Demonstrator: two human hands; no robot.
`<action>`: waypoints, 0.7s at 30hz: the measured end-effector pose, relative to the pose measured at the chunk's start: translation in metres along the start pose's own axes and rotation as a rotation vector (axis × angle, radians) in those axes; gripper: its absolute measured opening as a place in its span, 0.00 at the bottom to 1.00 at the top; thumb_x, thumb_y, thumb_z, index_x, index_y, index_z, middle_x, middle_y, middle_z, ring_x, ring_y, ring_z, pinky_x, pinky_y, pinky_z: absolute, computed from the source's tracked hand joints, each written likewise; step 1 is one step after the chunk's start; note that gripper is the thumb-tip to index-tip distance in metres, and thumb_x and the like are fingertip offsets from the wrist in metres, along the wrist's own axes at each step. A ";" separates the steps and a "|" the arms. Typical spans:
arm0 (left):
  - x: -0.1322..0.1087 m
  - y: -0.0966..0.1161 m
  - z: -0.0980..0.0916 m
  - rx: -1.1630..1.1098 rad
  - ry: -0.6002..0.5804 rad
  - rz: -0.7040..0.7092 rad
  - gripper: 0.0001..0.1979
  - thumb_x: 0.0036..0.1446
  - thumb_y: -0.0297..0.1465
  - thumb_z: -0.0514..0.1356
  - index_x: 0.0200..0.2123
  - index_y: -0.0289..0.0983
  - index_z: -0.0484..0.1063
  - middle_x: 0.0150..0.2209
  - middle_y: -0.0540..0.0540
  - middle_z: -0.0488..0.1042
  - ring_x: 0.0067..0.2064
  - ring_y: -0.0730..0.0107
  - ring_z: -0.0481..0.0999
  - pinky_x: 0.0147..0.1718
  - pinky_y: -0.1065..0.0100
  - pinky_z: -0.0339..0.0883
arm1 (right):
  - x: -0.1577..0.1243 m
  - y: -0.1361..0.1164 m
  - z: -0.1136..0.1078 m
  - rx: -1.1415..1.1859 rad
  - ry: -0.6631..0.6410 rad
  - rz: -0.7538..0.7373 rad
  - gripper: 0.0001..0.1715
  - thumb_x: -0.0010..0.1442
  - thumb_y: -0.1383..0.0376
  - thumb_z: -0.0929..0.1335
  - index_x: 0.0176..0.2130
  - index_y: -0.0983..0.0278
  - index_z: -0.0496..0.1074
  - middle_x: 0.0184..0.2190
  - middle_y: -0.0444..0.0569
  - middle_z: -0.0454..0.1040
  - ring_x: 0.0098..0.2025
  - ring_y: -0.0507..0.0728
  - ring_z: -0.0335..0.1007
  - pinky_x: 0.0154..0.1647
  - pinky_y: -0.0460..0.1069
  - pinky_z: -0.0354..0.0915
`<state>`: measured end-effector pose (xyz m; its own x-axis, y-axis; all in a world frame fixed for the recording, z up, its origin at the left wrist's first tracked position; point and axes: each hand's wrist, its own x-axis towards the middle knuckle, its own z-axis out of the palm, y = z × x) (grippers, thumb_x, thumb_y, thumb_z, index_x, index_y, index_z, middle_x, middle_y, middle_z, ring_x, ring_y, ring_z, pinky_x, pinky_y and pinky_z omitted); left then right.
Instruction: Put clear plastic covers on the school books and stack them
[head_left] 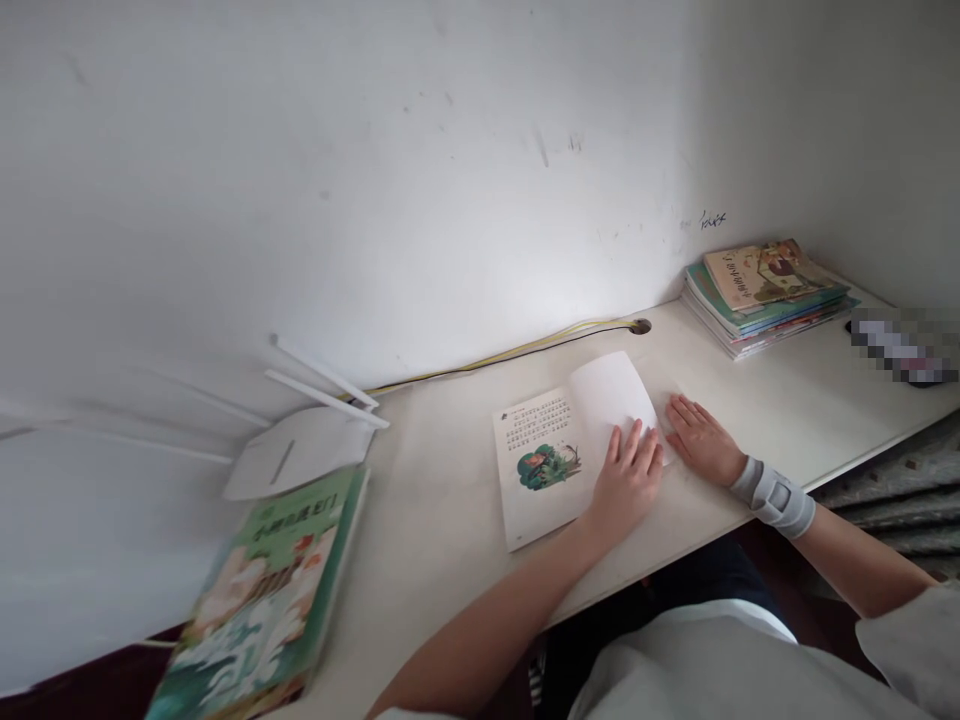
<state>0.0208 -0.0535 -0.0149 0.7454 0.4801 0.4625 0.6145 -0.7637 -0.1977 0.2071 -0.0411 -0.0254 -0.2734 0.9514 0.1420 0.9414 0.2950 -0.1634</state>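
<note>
An open booklet (534, 510) lies on the white desk, its left page showing printed text and a green picture. Its right-hand page looks blank white and is slightly curved. My left hand (626, 478) rests flat across that blank page with fingers stretched out. Just right of the booklet, my right hand (703, 440) lies palm down on the desk, fingers extended, near the page's right edge. A grey band (776, 497) wraps my right wrist. Neither hand grips anything.
A stack of books (765, 295) stands at the back right, near a pixelated object (900, 350). At left are a green-covered book (277, 590) and a white router (300, 455) with antennas. Cables (495, 360) run along the wall to a desk hole (641, 326).
</note>
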 end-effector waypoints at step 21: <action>-0.004 0.002 0.006 -0.091 -0.170 0.053 0.21 0.61 0.21 0.42 0.53 0.26 0.65 0.54 0.31 0.68 0.58 0.57 0.66 0.57 0.56 0.60 | 0.003 0.013 0.010 0.217 0.135 0.026 0.29 0.64 0.66 0.53 0.60 0.78 0.57 0.60 0.66 0.58 0.64 0.62 0.50 0.62 0.60 0.54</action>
<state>0.0204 -0.0547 -0.0221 0.8137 0.4983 0.2993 0.5531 -0.8221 -0.1350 0.2167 -0.0334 -0.0369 -0.2074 0.9427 0.2615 0.8793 0.2967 -0.3726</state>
